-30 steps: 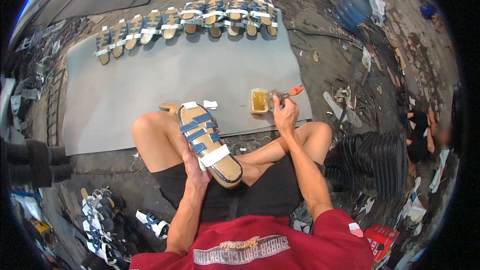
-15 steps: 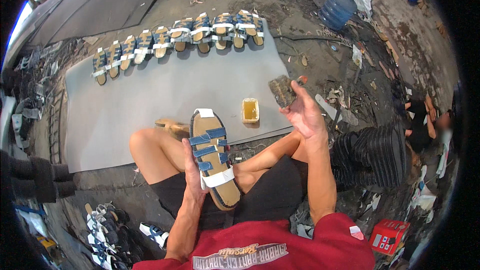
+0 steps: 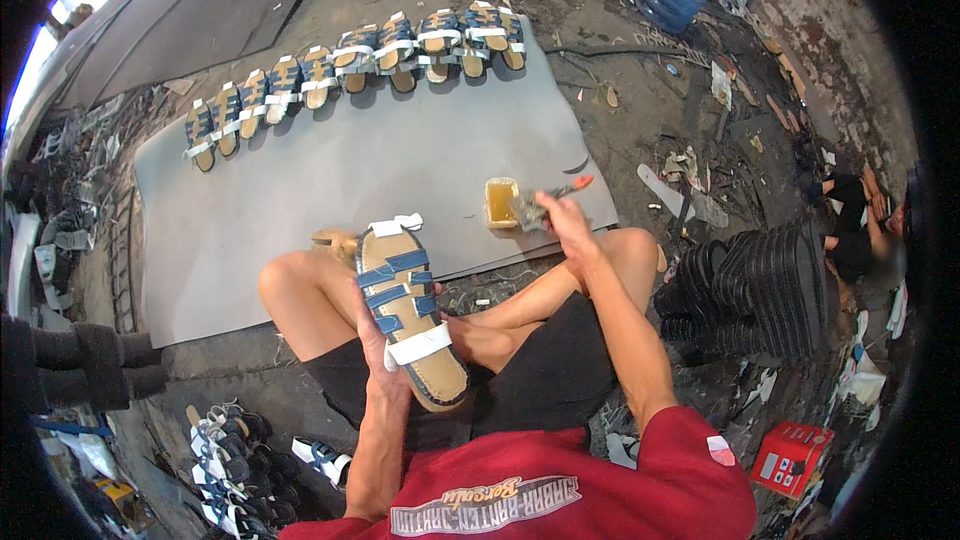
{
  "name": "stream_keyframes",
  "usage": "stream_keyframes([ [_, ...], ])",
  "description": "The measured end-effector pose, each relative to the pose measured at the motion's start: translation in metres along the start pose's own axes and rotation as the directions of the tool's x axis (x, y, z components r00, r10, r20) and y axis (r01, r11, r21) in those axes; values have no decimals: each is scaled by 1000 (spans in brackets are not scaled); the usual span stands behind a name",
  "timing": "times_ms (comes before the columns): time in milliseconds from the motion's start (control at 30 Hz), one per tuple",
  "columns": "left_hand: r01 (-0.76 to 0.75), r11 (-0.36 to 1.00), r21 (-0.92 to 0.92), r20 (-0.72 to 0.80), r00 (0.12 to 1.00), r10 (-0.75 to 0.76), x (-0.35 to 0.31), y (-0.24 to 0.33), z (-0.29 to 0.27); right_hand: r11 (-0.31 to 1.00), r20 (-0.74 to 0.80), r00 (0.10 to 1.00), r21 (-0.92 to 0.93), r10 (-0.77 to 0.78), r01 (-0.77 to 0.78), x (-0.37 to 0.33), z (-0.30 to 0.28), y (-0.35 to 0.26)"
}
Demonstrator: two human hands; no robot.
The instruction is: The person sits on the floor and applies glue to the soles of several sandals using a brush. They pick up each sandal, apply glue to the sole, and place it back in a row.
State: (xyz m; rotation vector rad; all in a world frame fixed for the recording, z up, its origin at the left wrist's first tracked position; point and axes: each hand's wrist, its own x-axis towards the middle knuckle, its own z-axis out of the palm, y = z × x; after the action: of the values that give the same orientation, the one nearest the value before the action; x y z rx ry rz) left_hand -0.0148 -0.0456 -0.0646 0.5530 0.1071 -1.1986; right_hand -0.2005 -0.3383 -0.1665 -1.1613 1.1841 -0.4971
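My left hand (image 3: 376,350) is closed round the side of a sandal (image 3: 408,305), held upright over my lap. The sandal has a tan insole, blue straps and a white strap near the lower end, with a white tab on top. In my right hand (image 3: 568,224) is a brush (image 3: 527,208) caked with dark residue, its red-orange handle end pointing away right. The brush head is at the right edge of a small tub (image 3: 489,205) of amber liquid; whether it dips in cannot be made out.
A grey sheet (image 3: 300,180) lies before me, bearing a row of similar sandals (image 3: 318,80) along its far edge. A wooden piece (image 3: 335,239) is by my left knee. More sandals (image 3: 225,460) heap at lower left. Dark striped soles (image 3: 745,290) stack at right, near another person (image 3: 850,230).
My right hand has lowered the brush leftward to the tub and turned it. The sandal in my left hand has shifted slightly left. The whole view has shifted a little.
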Motion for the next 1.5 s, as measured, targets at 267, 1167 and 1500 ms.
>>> stream_keyframes([
  [267, 2, 1000, -7, 11, 1000, -2, -5, 12, -3, 862, 389, 921, 461, 19, -212, -55, 10, -82],
  [1167, -447, 738, 506, 364, 886, 288, -24, 13, 14, 558, 211, 588, -189, -780, 808, -226, 104, -174],
  [1500, -427, 737, 524, 301, 902, 309, -36, 13, 14, 570, 197, 588, -143, -785, 809, -236, 112, -177],
])
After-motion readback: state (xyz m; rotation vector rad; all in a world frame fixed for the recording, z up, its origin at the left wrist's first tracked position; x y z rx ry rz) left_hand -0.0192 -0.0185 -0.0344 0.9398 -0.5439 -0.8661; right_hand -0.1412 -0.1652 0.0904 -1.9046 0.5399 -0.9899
